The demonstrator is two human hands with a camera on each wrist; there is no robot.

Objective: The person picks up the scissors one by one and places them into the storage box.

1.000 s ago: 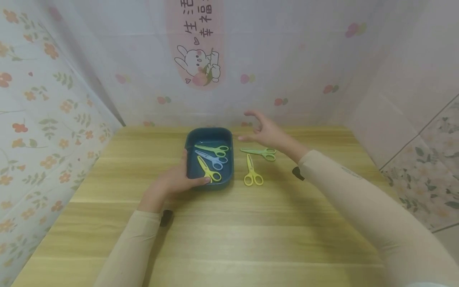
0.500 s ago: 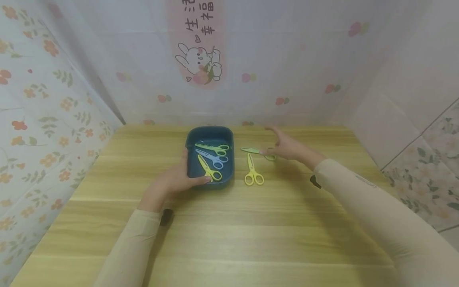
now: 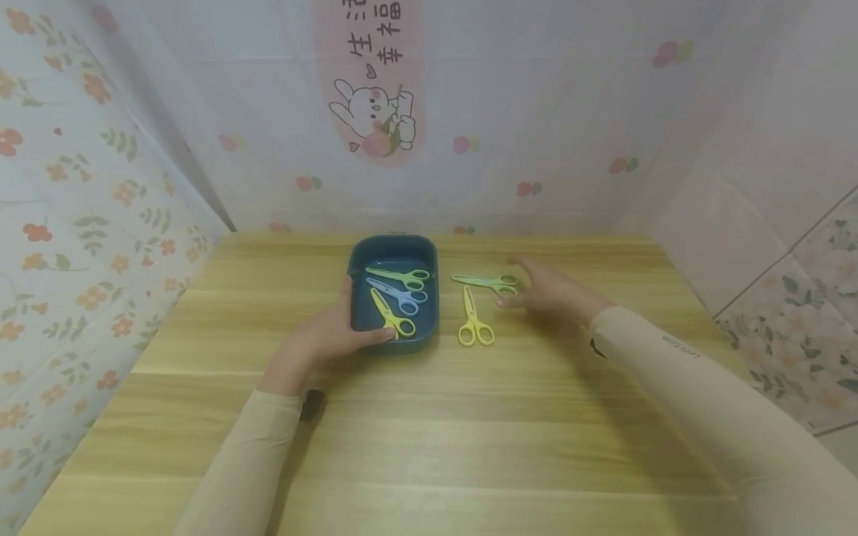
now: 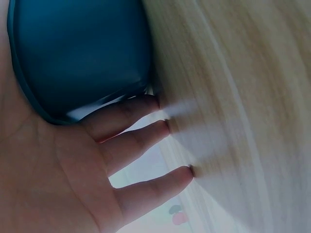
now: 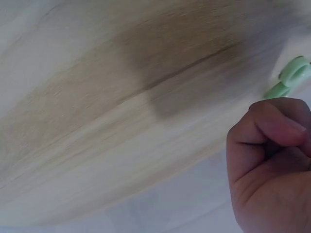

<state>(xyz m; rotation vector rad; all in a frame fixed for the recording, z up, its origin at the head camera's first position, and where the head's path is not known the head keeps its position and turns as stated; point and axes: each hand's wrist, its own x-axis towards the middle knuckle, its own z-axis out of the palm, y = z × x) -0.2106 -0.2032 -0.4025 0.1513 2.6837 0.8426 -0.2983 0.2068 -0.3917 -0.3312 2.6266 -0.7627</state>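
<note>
Gripping the bin (image 3: 394, 251) with the left hand (image 3: 327, 333) and flanking, with the nearer right hand (image 3: 553, 290), thumb and forefinger parted, the handles of green scissors (image 3: 485, 282) right of the bin, blades pointing left

The left hand (image 3: 325, 335) is covering the near left corner of the blue box (image 3: 410, 346), and its thumb is hiding one handle loop of the yellow scissors (image 3: 389, 314) inside. In the left wrist view the box is running out past the top edge. In the right wrist view the right hand (image 3: 553, 286) and the green scissors (image 3: 482, 282) are running off the right edge; whether they are touching is hard to say. Sleeve lettering (image 3: 680, 347) is appearing too small to read, and the wall writing (image 3: 375, 33) is losing its top.
</note>
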